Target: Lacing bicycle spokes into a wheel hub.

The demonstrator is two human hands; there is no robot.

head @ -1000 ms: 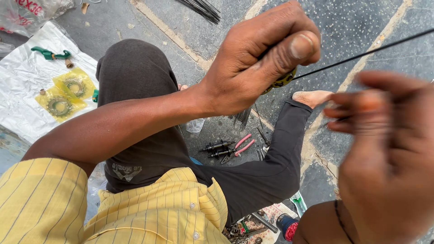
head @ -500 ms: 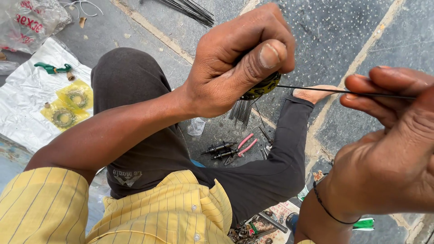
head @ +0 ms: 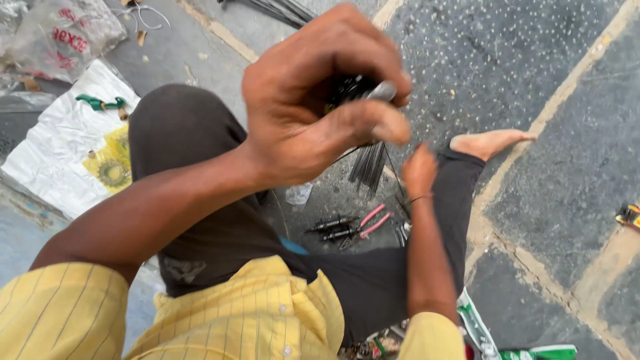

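I see two hands over a stone floor [head: 533,80], viewed from above past a yellow striped shirt [head: 253,313] and dark trousers [head: 193,167]. The left hand [head: 320,100] is raised close to the camera, clenched around a small dark bundle [head: 350,87] — only a bit of it shows between the fingers, with one grey tip poking out toward the right. Thin dark wires [head: 370,163] hang down from under this hand as one tight sheaf, their long axis near vertical in the view, ends pointing toward the floor; too fine and blurred to count. The right hand [head: 420,170] is lower and farther off, beside the wires' lower ends, fingers curled; I cannot tell whether it grips anything.

On the floor between the legs lies one pair of pink-handled pliers [head: 367,223], handles pointing up and right, with two dark tools [head: 333,228] just left of it. One bare foot [head: 490,141] rests at right. At left, one white sheet [head: 60,153] carries one green tool [head: 100,102] and a yellow packet [head: 113,163].
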